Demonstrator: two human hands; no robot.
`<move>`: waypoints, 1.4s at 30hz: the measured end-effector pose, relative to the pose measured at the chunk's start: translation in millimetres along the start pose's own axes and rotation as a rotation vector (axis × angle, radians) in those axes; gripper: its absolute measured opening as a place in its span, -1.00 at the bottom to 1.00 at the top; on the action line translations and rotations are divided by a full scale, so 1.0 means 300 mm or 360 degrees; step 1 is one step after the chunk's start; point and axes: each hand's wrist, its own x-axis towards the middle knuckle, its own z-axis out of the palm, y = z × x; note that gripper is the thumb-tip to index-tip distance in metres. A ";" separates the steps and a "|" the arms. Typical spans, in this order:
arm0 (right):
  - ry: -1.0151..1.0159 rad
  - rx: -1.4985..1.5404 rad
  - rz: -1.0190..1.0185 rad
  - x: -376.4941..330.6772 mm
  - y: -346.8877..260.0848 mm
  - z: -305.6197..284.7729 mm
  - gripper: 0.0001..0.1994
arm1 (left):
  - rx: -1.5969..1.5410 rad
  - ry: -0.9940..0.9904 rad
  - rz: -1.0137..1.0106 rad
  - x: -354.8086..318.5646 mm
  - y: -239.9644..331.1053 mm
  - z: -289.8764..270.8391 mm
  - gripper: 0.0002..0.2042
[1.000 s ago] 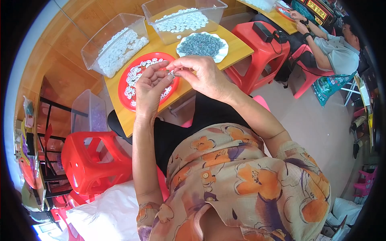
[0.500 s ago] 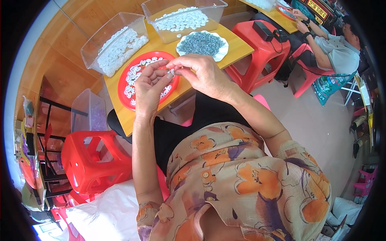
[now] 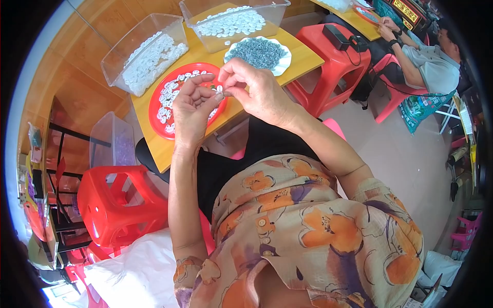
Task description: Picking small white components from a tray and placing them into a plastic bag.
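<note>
Over the red round plate [image 3: 154,111], my left hand [image 3: 194,110] pinches a small white oval plastic piece with holes [image 3: 220,89] between thumb and fingertip. Its other fingers curl loosely. My right hand [image 3: 257,90] comes in from the right, its thumb and fingers closed at the same piece. Whether those fingertips also hold some tiny part cannot be made out. Many like white pieces [image 3: 167,97] lie spread on the red plate. Just beyond my right hand, a white scalloped plate [image 3: 284,65] bears a heap of slender grey metal pieces [image 3: 257,53], perhaps screws.
Two clear plastic bins [image 3: 115,64] of white pieces stand at the far side of the wooden table [image 3: 308,57]. Red stools [image 3: 115,205] flank the table at left and right. Another person [image 3: 421,61] works at a table at the far right. A white sack [image 3: 138,269] lies lower left.
My right fingers have lifted and shifted slightly, so the white piece shows more plainly at the left fingertips. Both hands stay over the red plate.
</note>
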 end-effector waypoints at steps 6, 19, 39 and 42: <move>0.0032 0.0079 0.0108 -0.001 -0.003 -0.009 -0.74 | -0.0071 0.0058 0.0006 -0.001 -0.020 0.009 -0.58; -0.0143 -0.0114 0.0203 0.011 0.013 -0.084 -0.84 | -0.0190 0.0210 -0.0038 0.000 -0.019 0.015 -0.63; 0.0131 -0.0126 0.0077 -0.033 0.047 0.023 -0.92 | -0.0509 0.0286 -0.0226 -0.012 -0.036 0.030 -0.83; 0.0169 -0.0101 0.0067 -0.035 0.050 0.028 -0.92 | -0.0534 0.0308 -0.0232 -0.014 -0.038 0.040 -0.83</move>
